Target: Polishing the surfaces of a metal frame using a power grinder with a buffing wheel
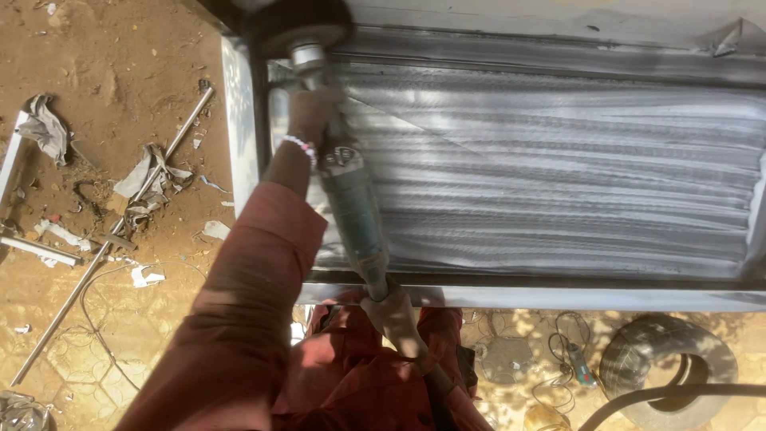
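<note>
Left hand [313, 112] grips the angle grinder [347, 187] near its head; right hand [392, 313] closes on the rear end. Grinder disc [297, 24] meets the metal panel's [558, 175] upper left corner (surface streaked, shiny). Steel rod [112, 239] lies on the dirt.

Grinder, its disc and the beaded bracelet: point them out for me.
grinder [351, 203]: head view, middle of its green body.
disc [299, 24]: head view, dark face.
beaded bracelet [302, 148]: head view, beads on the wrist.

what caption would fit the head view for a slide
Left hand and right hand hold a grinder against the corner of a brushed metal panel.
</note>
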